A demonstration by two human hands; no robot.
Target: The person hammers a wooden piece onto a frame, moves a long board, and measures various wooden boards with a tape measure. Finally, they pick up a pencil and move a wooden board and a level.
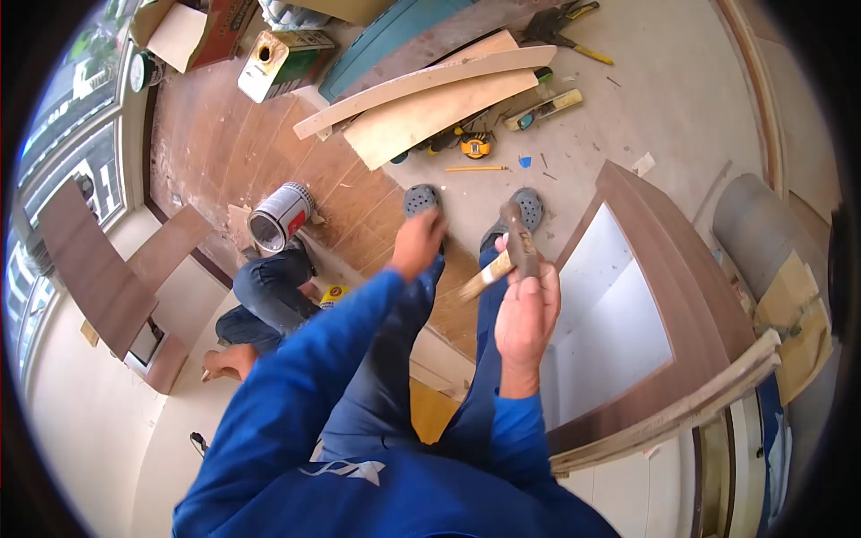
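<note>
Head view: a person in a blue top stood over a floor (668,90) strewn with materials; the right grip (526,318), palm turned largely upward, was closed around the lower part of a hammer (522,242), which was held up before the body and overlapped one grey clog (531,208) in the view; its pale wooden handle (493,272) pointed toward the lower left; the left grip (419,242) was raised near the hammer but apart from it; motion blur covered its fingers, which appeared curled, and whether it had hold of anything could not be told. Beyond the feet lay a yellow pencil (475,169); a yellow tape measure (476,145) lay just past it, beside thin wooden boards (439,117); a yellow-handled tool (574,38) lay farther off; at the right stood a brown cabinet (686,264) with a white interior; at the left, a metal can (281,218) appeared near another person's bent leg (276,287).
</note>
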